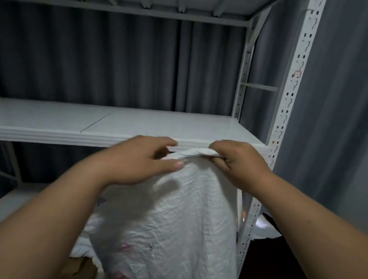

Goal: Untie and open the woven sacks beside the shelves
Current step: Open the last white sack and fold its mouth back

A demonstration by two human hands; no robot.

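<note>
Sack (pixel 167 219), white woven, stands in front of shelf (pixel 100 126), its gathered top at the shelf's front edge near the right post (pixel 287 101). Right hand (pixel 238 163) grips the bunched top, fingers curled round it. Left hand (pixel 143 159) rests on the sack just below, fingers loose, thumb pressing the cloth. Grey curtain (pixel 95 57) behind.

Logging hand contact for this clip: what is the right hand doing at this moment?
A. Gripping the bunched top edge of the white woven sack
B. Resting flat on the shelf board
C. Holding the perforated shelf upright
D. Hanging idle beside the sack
A: the right hand has its fingers curled round the gathered top of the white woven sack, in front of the shelf board, not on it.
</note>
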